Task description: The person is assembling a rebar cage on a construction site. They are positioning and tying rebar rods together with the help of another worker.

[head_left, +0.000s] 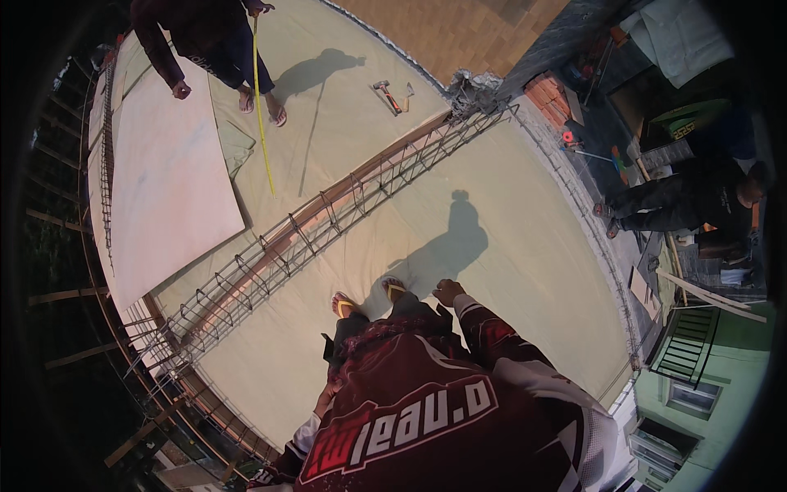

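My right hand (448, 293) hangs in front of my right leg with its fingers curled closed. Whether anything sits inside that fist is hidden. At my left hip, my left hand (326, 398) shows only in part beside my maroon shirt, and its fingers are hidden. Ahead of my sandalled feet (343, 305), a long steel rebar cage (299, 234) runs diagonally over a gap edged with wood. Beyond it, another person (205, 41) holds a yellow tape measure (261, 123) that reaches down to the sheeted deck (459, 238).
A hammer (386, 97) and a smaller hand tool (408, 97) lie on the far sheet. A large pale board (168, 180) lies at left near the curved deck edge. At right, a person (697, 201) is on a lower area near bricks (548, 100) and planks (709, 295).
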Demonstrator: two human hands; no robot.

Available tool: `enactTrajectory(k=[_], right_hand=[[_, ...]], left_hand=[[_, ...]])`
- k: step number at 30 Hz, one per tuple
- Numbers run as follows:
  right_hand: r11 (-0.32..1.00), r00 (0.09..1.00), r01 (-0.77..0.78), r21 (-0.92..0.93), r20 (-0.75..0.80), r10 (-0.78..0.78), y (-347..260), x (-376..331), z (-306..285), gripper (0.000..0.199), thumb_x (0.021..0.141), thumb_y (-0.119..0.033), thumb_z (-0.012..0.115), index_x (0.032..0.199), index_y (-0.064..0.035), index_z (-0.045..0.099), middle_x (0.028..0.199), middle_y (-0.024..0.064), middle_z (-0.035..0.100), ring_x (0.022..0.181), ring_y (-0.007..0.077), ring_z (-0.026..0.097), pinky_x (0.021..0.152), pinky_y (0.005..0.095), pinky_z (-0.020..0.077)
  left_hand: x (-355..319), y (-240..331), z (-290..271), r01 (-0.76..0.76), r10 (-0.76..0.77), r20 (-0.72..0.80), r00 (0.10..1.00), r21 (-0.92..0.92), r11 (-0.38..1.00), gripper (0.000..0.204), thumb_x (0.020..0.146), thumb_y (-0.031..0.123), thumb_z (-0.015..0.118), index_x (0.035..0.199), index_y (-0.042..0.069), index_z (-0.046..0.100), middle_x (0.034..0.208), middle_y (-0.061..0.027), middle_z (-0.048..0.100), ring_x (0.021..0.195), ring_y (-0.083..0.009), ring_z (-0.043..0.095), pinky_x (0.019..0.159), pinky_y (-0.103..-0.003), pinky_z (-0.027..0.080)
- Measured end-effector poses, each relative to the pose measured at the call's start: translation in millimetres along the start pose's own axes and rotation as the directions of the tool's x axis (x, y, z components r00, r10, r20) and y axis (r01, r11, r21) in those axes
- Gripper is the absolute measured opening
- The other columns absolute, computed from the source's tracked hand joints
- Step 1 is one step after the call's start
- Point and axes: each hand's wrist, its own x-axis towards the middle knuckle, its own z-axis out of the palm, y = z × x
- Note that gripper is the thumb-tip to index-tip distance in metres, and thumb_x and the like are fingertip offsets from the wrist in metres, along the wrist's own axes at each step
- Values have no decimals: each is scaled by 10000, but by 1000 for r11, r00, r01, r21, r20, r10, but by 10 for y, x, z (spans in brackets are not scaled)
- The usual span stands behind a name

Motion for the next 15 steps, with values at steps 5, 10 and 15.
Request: enactTrajectory(k=[5,10,15], right_hand=[[986,989,149,-75,5,-149,-515,559,-678,463,900,-372,602,1240,-59,639,1277,181,640,1202,359,599,1040,436,472],[955,972,235,-181,70,-226,-985,894,-894,435,917,-343,593,1243,-58,638,1287,193,633,1221,355,590,1043,436,470],[855,902,430,-290,182,-391,-1417,963,-650,448,887,-347,624,1195,-24,661,1245,202,650,1185,359,606,1027,418,474]], left_hand=[[-316,-706,269,-79,60,-136,989,-139,987,262,946,383,585,766,194,584,696,31,609,588,-98,558,589,-268,472],[-624,-1309,573,-159,89,-257,962,-264,951,262,945,381,584,762,194,582,695,31,609,588,-98,559,589,-268,474],[-973,-1815,759,-263,157,-324,933,-315,912,261,943,379,583,758,195,580,694,31,610,588,-98,561,589,-268,476]])
